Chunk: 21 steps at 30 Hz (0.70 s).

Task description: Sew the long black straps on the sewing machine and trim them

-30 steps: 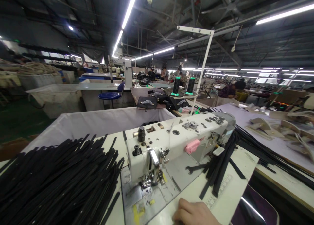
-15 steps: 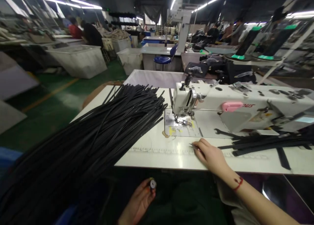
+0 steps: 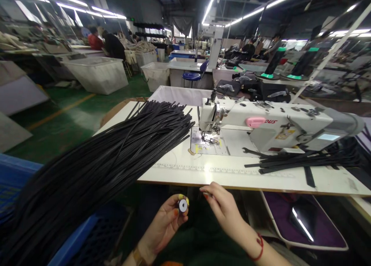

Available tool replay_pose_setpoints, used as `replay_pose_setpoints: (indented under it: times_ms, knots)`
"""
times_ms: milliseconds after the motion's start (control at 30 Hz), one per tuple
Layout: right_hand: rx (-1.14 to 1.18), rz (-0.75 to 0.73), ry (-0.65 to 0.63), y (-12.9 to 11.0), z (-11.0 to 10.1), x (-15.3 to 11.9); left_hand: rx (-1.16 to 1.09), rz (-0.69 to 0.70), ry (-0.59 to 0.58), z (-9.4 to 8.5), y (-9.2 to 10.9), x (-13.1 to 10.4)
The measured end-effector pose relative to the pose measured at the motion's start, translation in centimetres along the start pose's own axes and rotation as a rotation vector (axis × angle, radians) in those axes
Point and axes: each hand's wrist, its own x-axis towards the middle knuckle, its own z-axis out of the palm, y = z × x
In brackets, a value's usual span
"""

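Below the table's front edge, my left hand [image 3: 166, 223] holds a small round bobbin [image 3: 182, 205] with a pale face between its fingertips. My right hand [image 3: 222, 204] is to its right, just under the edge, with thumb and fingers pinched; a thin item seems to be between them, too small to name. Beyond the hands stands a white sewing machine [image 3: 232, 115] with a pink piece [image 3: 255, 122] on its arm. A large bundle of black strips [image 3: 116, 154] lies across the table's left side and hangs off the front.
More black strips [image 3: 290, 163] and a wrench [image 3: 251, 152] lie on the white table [image 3: 179, 173] at right. A blue crate [image 3: 20, 173] is at lower left. A purple tray [image 3: 307, 223] sits under the table at right. People and pale bins [image 3: 98, 74] are farther back.
My right hand has moved left and down off the tabletop, closer to my left hand. The left hand with the bobbin has come up slightly. The view has shifted to the right.
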Motion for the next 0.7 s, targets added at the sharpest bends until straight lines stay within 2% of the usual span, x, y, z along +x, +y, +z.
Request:
replay_pose_setpoints:
  times_ms: [133,333,467,600,700]
  knots:
    - [0.164,0.068,-0.062,-2.4,1.2,-0.3,0.053,0.029,-0.048,0.9,-0.2,0.6]
    - [0.195,0.123,-0.137,-1.9,1.8,0.4,0.159,0.023,-0.141,2.0,-0.3,1.2]
    - [0.185,0.117,-0.169,-1.8,1.7,0.8,0.177,-0.021,-0.133,2.0,-0.5,1.4]
    - [0.08,0.087,-0.164,-0.7,-0.8,1.9,0.257,-0.148,-0.049,0.2,-0.5,2.2]
    - [-0.096,0.098,-0.079,1.8,-4.3,3.0,0.394,-0.104,0.127,-1.2,0.9,4.4]
